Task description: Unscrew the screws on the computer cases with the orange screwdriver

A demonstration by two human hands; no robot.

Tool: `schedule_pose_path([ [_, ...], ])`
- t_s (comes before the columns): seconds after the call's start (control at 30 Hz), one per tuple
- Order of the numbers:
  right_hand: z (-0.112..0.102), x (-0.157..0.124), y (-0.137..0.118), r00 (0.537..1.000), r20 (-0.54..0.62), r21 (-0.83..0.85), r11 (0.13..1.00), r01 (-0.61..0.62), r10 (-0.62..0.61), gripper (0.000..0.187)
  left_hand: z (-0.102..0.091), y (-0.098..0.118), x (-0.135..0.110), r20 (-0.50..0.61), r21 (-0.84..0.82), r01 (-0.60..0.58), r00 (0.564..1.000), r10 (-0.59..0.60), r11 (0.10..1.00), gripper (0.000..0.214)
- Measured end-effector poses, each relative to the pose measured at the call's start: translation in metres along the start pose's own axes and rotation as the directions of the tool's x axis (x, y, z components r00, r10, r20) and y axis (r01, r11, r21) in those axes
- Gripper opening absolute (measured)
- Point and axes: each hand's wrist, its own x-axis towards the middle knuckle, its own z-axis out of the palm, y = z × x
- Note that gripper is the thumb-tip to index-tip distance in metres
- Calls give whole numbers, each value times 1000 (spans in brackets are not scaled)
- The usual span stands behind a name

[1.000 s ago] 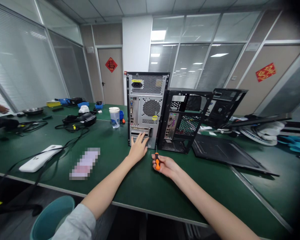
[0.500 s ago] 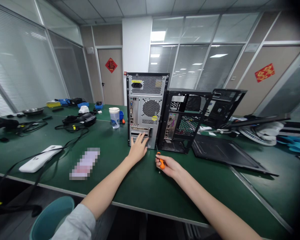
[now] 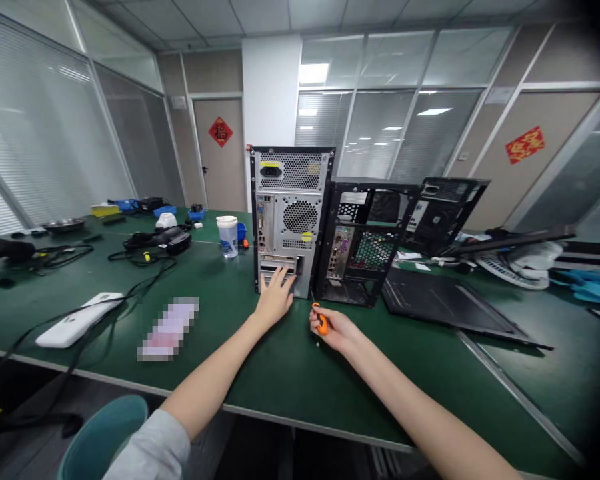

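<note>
A silver-backed computer tower (image 3: 317,220) stands upright on the green table with its rear panel facing me. My left hand (image 3: 275,297) rests with spread fingertips against the expansion slot covers (image 3: 271,261) low on that panel. In my right hand (image 3: 334,328) is a screwdriver (image 3: 322,323) with an orange and black handle, its shaft pointing up and away toward the tower's lower right corner. Whether the tip touches the case cannot be made out. Beside the tower stands a second black computer case (image 3: 365,247), close to its right side.
A black side panel (image 3: 450,307) lies flat at the right, before another computer case (image 3: 445,213). To the left are a plastic cup (image 3: 227,237), a white power bank-like object (image 3: 80,320), a blurred-out flat item (image 3: 169,330) and black cables (image 3: 145,287). The table's front edge (image 3: 300,421) runs below my arms.
The view has shifted very slightly. Both hands keep nearly the same places, the left on the slot covers and the right around the screwdriver.
</note>
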Motion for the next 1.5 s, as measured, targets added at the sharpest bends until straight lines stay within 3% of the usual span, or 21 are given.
schedule_pose_path([
  [0.5,12,-12,2,999,-33,40,999,-12,14,25,2,-1,-1,-9,2,-5,1000,5,1000,47],
  [1.5,12,-12,8,999,-43,34,999,8,-6,27,4,-2,0,-10,2,-4,1000,4,1000,48],
])
